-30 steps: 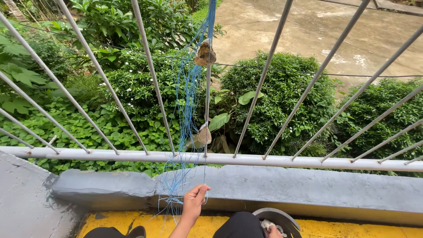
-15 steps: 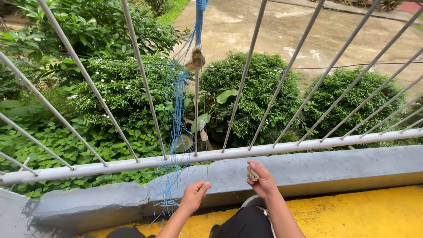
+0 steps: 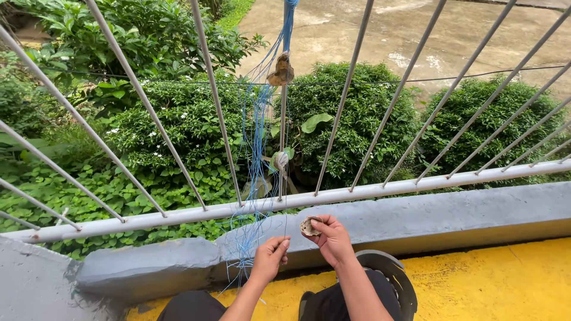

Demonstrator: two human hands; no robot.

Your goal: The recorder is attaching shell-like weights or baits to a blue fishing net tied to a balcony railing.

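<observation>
Head view, looking down past the person's knees: the left hand [image 3: 269, 257] sits low at centre, its thumb and forefinger pinched narrow on a thin strand that runs up out of a bundle of loose blue nylon strings [image 3: 257, 148]. The right hand [image 3: 333, 238] is just beside it, slightly higher, its grip closed around a small pale, rough-edged shell [image 3: 308, 226] held between thumb and fingertips, in front of the grey concrete ledge [image 3: 452, 217]. The two hands are near each other but not touching.

The blue strings hang from the top of the frame down along one slanted white metal bar of the railing [image 3: 357, 191], spreading into a loose tangle that trails over the ledge to the left hand. Two more shells are threaded on the same line: a brownish shell [image 3: 281, 72] high up against the bar, and a paler shell [image 3: 279, 159] lower down, just above the horizontal rail.

Below the hands, dark trousers cover the person's legs, and a round dark metal pan rim [image 3: 397, 279] shows beside the right forearm on the yellow painted floor [image 3: 505, 279]. Beyond the railing lie dense green bushes [image 3: 357, 113] and a bare concrete yard [image 3: 416, 30].
</observation>
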